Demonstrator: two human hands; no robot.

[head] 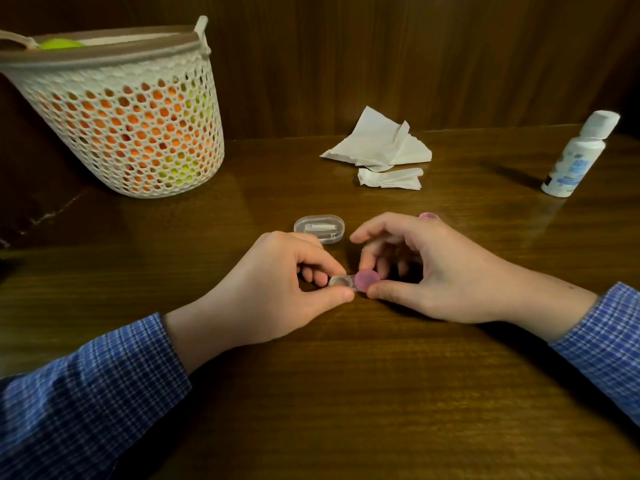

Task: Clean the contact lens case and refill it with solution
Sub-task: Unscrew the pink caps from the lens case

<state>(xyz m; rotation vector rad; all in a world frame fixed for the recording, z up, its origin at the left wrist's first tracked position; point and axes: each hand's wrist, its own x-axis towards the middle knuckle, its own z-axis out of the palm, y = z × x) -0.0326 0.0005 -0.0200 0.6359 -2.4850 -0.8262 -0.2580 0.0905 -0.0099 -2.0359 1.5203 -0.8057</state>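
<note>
A small contact lens case lies low over the wooden table between my hands. Its left well is uncovered and clear; a pink cap sits on its right well. My left hand pinches the left end of the case with thumb and fingers. My right hand has thumb and fingers around the pink cap. A second pink cap lies on the table just behind my right hand, partly hidden. The white solution bottle stands shut at the far right.
A clear oval plastic box sits just behind my hands. Crumpled white tissues lie further back in the middle. A white perforated basket with orange and green contents stands at the back left. A wooden wall closes the back.
</note>
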